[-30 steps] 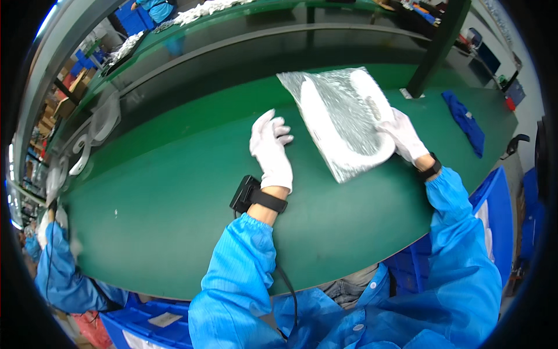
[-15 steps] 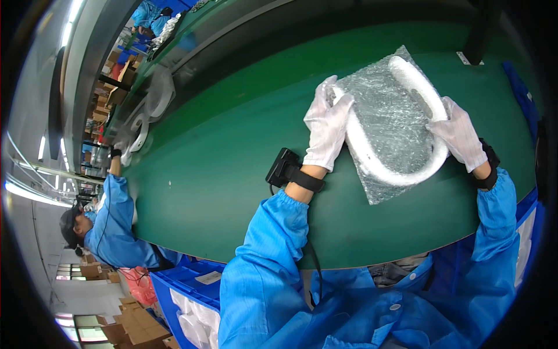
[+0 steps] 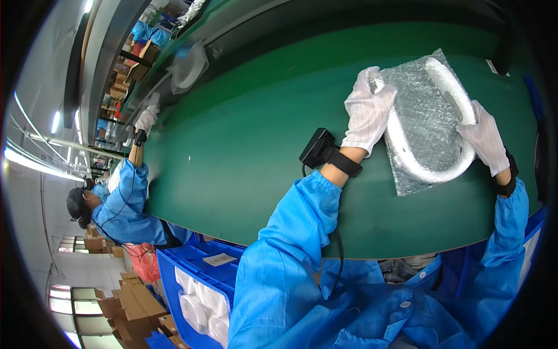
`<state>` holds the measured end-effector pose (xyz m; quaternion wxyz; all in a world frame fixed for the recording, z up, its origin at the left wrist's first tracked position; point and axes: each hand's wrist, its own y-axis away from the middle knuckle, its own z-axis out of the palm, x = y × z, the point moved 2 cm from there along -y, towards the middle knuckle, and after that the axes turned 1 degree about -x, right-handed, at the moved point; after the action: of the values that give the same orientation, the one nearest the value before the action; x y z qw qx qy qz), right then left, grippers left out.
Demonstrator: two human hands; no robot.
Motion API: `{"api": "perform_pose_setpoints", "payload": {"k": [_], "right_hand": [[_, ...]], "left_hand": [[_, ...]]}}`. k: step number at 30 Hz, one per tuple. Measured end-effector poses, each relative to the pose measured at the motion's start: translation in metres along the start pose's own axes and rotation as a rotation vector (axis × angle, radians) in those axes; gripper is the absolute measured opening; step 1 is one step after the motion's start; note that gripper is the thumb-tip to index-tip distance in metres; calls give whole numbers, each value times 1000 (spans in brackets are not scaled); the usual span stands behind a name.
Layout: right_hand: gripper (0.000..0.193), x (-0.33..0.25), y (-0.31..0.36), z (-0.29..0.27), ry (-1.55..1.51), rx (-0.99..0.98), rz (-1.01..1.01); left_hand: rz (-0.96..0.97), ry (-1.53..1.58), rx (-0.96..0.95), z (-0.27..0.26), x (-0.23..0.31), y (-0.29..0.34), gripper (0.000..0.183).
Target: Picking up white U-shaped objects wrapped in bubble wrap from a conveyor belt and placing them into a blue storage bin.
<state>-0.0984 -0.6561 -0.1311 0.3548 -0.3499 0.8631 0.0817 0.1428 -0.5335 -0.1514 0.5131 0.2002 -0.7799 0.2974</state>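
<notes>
A white U-shaped part (image 3: pixel 431 174) lies inside a clear bubble-wrap bag (image 3: pixel 419 119) over the green work surface, its rounded bend toward me. In a white glove, my left hand (image 3: pixel 367 113) is closed around one end of the part at the bag's left edge. My right hand (image 3: pixel 485 138), gloved too, grips the other arm of the U through the film on the right side. Part of each hand's fingers is hidden behind or under the wrapped piece. Black straps circle both wrists, and a black box (image 3: pixel 319 148) sits on the left one.
The green table (image 3: pixel 250 174) stretches to the left, where a co-worker in blue (image 3: pixel 131 200) reaches over it. A clear bag with a white piece (image 3: pixel 189 68) lies near the far rail. Beside my left arm stands a blue crate (image 3: pixel 192 262) of white wrapped parts. Cardboard boxes (image 3: pixel 135 296) lie beyond.
The head view has turned, shifting the scene rightward in the picture. Both my hands keep their hold on the wrapped part. The co-worker's hand has shifted at the table's far left.
</notes>
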Motion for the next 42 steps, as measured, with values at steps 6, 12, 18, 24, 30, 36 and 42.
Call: {"api": "perform_pose_setpoints", "payload": {"k": [6,12,18,24,30,36,42], "right_hand": [[45,7,1,-3,22,7,-71],[48,16,1,0,78,44,-109],[49,17,0,-2,96,28,-117],[47,11,1,-5,26,-23,-80],[45,-1,-5,-9,37,-210,71],[46,13,0,-10,-3,-64,8],[53,19,-3,-4,23,-106,-45]], "left_hand": [[44,-24,-15,0,-2,-1,42],[62,-22,-1,0,-2,-1,42],[79,-63,-3,0,-2,-1,41],[35,11,-15,1,-1,0,40],[54,-4,27,2,-5,-3,39],[119,-82,29,3,1,-3,38],[80,-66,22,1,-5,0,38]]}}
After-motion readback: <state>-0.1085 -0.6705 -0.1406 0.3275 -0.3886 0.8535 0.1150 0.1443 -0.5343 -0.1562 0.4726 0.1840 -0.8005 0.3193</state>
